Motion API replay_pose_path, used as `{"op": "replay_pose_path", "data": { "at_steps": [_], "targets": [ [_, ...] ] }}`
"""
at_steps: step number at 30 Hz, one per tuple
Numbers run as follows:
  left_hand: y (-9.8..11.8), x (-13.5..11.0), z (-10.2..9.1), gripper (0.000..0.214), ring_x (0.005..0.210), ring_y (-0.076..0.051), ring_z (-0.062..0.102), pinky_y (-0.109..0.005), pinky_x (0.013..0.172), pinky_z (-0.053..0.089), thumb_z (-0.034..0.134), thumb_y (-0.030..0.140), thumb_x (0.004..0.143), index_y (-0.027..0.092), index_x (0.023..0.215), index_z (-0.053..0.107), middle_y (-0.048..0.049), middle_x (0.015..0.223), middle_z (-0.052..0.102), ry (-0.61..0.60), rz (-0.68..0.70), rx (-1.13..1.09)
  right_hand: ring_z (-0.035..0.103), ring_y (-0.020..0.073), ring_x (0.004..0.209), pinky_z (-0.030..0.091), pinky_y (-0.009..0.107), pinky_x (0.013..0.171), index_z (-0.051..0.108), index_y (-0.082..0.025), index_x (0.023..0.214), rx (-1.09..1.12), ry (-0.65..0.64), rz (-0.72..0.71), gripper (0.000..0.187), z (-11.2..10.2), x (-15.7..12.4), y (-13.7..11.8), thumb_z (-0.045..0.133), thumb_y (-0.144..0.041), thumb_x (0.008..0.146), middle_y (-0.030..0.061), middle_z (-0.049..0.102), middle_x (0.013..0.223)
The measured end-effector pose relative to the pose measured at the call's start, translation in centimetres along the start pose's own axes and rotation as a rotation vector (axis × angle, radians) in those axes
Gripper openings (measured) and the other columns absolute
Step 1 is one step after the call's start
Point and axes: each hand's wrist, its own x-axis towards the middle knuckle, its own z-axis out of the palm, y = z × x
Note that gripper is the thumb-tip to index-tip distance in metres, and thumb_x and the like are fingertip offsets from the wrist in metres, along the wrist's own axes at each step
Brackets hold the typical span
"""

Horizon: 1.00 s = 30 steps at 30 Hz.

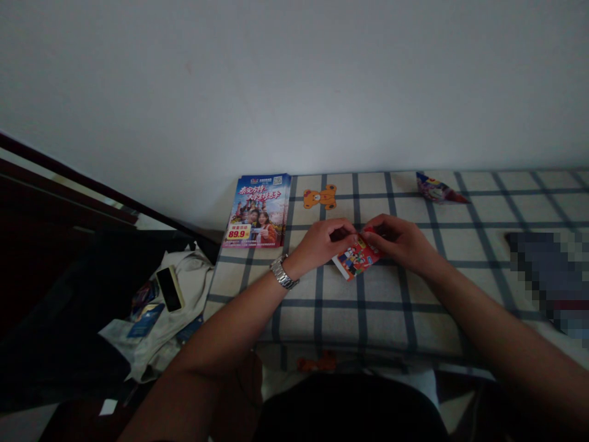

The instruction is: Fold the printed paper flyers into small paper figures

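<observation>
A small, colourfully printed red paper (pixel 356 259) lies on the checked tablecloth (pixel 381 301) in front of me. My left hand (pixel 322 242), with a metal watch at the wrist, pinches its upper left edge. My right hand (pixel 398 240) presses and pinches its upper right corner. Both hands have their fingers closed on the paper. Part of the sheet is hidden under my fingers.
A stack of blue flyers (pixel 257 210) lies at the table's left edge by the wall. A folded paper shape (pixel 437 189) sits at the back right, and a blurred dark object (pixel 550 270) at the right. A phone (pixel 169 288) rests on cloth left of the table.
</observation>
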Motion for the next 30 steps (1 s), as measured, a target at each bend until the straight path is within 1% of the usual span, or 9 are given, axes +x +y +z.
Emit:
{"op": "replay_pose_path", "data": {
  "at_steps": [5, 10, 14, 16, 19, 23, 25, 30],
  "targets": [
    [0.0, 0.0, 0.0, 0.020, 0.073, -0.012, 0.067, -0.024, 0.068, 0.049, 0.067, 0.038, 0.099, 0.020, 0.094, 0.072, -0.0004, 0.083, 0.074, -0.055, 0.000, -0.028, 0.069, 0.0209, 0.073, 0.054, 0.033, 0.065, 0.074, -0.024, 0.095, -0.053, -0.012, -0.033, 0.030, 0.0, 0.0, 0.3, 0.070, -0.054, 0.094, 0.0034, 0.075, 0.083],
    [0.1, 0.1, -0.3, 0.019, 0.074, -0.013, 0.067, -0.025, 0.069, 0.049, 0.070, 0.038, 0.098, 0.020, 0.094, 0.074, -0.0007, 0.084, 0.075, -0.055, -0.001, 0.010, 0.070, 0.0212, 0.072, 0.057, 0.033, 0.065, 0.076, -0.024, 0.091, -0.045, -0.008, -0.025, 0.032, -0.3, -0.1, 0.2, 0.071, -0.055, 0.092, 0.0042, 0.077, 0.083],
    [0.0, 0.1, -0.3, 0.017, 0.074, -0.013, 0.066, -0.025, 0.067, 0.047, 0.069, 0.037, 0.099, 0.021, 0.095, 0.075, -0.0002, 0.084, 0.075, -0.020, 0.012, 0.080, 0.072, 0.0231, 0.074, 0.058, 0.034, 0.066, 0.078, -0.023, 0.091, -0.045, 0.016, -0.004, 0.033, -0.4, -0.1, 0.3, 0.074, -0.057, 0.090, 0.0054, 0.079, 0.084],
    [0.0, 0.1, -0.3, 0.017, 0.076, -0.014, 0.067, -0.025, 0.069, 0.048, 0.069, 0.037, 0.099, 0.021, 0.097, 0.076, -0.0007, 0.087, 0.076, 0.006, 0.011, 0.070, 0.073, 0.0236, 0.075, 0.058, 0.035, 0.067, 0.079, -0.023, 0.093, -0.031, 0.026, -0.001, 0.034, -0.5, 0.1, 0.6, 0.074, -0.057, 0.090, 0.0056, 0.080, 0.085],
    [-0.1, 0.1, -0.3, 0.023, 0.078, -0.014, 0.069, -0.025, 0.069, 0.050, 0.068, 0.042, 0.100, 0.021, 0.099, 0.077, -0.0019, 0.090, 0.078, 0.020, 0.000, 0.023, 0.072, 0.0233, 0.076, 0.058, 0.035, 0.068, 0.078, -0.024, 0.093, -0.009, 0.053, 0.002, 0.033, -0.7, 0.3, 1.1, 0.075, -0.056, 0.090, 0.0053, 0.079, 0.086],
    [-0.4, 0.2, -0.5, 0.030, 0.081, -0.015, 0.071, -0.026, 0.071, 0.052, 0.065, 0.049, 0.101, 0.021, 0.100, 0.076, -0.0035, 0.093, 0.078, 0.049, -0.008, 0.003, 0.071, 0.0236, 0.077, 0.058, 0.037, 0.070, 0.077, -0.024, 0.092, 0.003, 0.129, 0.020, 0.032, -1.2, 0.5, 1.0, 0.076, -0.056, 0.089, 0.0055, 0.079, 0.088],
    [-0.5, 0.2, -0.6, 0.028, 0.080, -0.015, 0.071, -0.026, 0.071, 0.052, 0.065, 0.046, 0.101, 0.020, 0.098, 0.075, -0.0035, 0.090, 0.078, 0.065, -0.010, 0.005, 0.071, 0.0235, 0.077, 0.058, 0.037, 0.069, 0.077, -0.024, 0.091, 0.008, 0.140, 0.025, 0.032, -1.2, 0.6, 0.9, 0.076, -0.056, 0.089, 0.0055, 0.079, 0.088],
    [-0.4, 0.2, -0.6, 0.021, 0.078, -0.015, 0.069, -0.026, 0.069, 0.051, 0.067, 0.038, 0.099, 0.019, 0.095, 0.075, -0.0034, 0.088, 0.077, 0.072, -0.018, 0.012, 0.068, 0.0218, 0.074, 0.055, 0.034, 0.067, 0.073, -0.024, 0.091, -0.001, 0.102, -0.002, 0.028, -1.1, 0.5, 0.9, 0.073, -0.052, 0.092, 0.0046, 0.076, 0.086]
  ]
}}
